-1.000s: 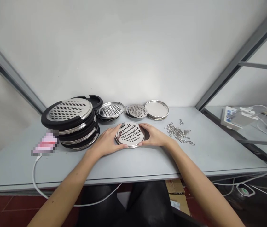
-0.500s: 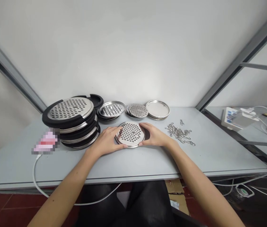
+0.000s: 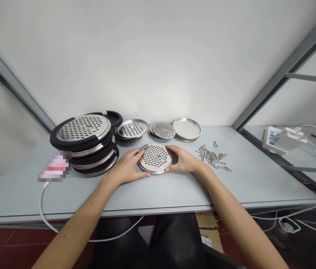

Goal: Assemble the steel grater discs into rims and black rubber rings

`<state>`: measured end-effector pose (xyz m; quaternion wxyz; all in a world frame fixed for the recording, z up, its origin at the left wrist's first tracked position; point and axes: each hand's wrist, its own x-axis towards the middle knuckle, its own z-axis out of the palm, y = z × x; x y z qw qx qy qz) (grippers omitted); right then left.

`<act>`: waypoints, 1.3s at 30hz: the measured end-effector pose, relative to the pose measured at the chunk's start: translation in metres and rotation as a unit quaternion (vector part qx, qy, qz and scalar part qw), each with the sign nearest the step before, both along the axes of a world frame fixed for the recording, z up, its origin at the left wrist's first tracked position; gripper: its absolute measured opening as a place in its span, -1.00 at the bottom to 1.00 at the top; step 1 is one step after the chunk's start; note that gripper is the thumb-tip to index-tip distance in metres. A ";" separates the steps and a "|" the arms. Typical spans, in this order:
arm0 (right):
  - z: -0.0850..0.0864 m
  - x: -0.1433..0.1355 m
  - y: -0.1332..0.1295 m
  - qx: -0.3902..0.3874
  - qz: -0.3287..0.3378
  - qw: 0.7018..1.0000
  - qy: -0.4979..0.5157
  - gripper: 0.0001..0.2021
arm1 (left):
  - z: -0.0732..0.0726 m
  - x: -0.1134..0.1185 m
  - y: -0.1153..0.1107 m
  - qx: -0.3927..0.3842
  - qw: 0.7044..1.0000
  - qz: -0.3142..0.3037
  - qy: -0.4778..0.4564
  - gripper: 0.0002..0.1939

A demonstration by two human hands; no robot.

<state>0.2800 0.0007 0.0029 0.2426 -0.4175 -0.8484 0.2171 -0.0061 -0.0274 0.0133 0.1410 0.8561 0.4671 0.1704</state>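
Slightly rightward edges the perforated metal disc (image 3: 156,157), resting on the grey table (image 3: 163,194) between the hands! Far left, black-rimmed plates (image 3: 83,129) stand stacked; next, the left hand (image 3: 127,167), fingertips at the disc's left rim, gripping or not I can't tell; then the right hand (image 3: 185,158), thumb and fingers grasping the disc's right edge; beyond, scattered metal clips (image 3: 211,156).

A gray table (image 3: 160,192) carries a perforated disc (image 3: 155,157), disc stacks (image 3: 187,129) and scattered clips (image 3: 210,156).
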 end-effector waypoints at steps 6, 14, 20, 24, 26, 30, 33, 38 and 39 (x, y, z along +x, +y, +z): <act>0.002 0.001 0.000 -0.008 0.012 1.000 0.014 -0.03 | -0.003 -0.001 0.000 0.006 1.000 -0.003 -0.007 -0.08; 0.006 0.001 0.000 -0.016 0.025 1.000 -0.003 -0.13 | -0.001 0.005 -0.003 0.007 1.000 -0.019 0.013 -0.15; -0.001 0.002 0.002 -0.002 0.023 1.000 -0.001 -0.07 | -0.002 0.006 -0.003 0.015 0.997 -0.071 -0.010 -0.18; -0.002 0.001 0.001 0.000 0.024 1.000 0.007 -0.07 | -0.004 0.007 -0.002 0.019 0.997 -0.067 -0.021 -0.20; -0.002 0.001 0.000 0.000 0.019 1.000 0.005 -0.05 | -0.005 0.008 -0.001 0.026 0.997 -0.064 -0.024 -0.24; -0.001 0.001 -0.002 -0.018 -0.014 1.000 -0.014 0.03 | -0.008 0.010 0.000 0.049 0.996 -0.072 -0.027 -0.30; 0.003 0.001 -0.004 -0.005 -0.003 1.000 0.004 -0.08 | -0.006 0.012 0.000 0.084 0.993 -0.066 -0.041 -0.37; 0.011 -0.003 -0.005 0.064 0.012 0.994 0.083 -0.36 | 0.000 0.013 -0.001 0.105 0.985 -0.045 -0.132 -0.54; 0.011 -0.004 -0.005 0.076 0.010 0.992 0.098 -0.46 | 0.001 0.013 -0.001 0.101 0.983 -0.042 -0.148 -0.55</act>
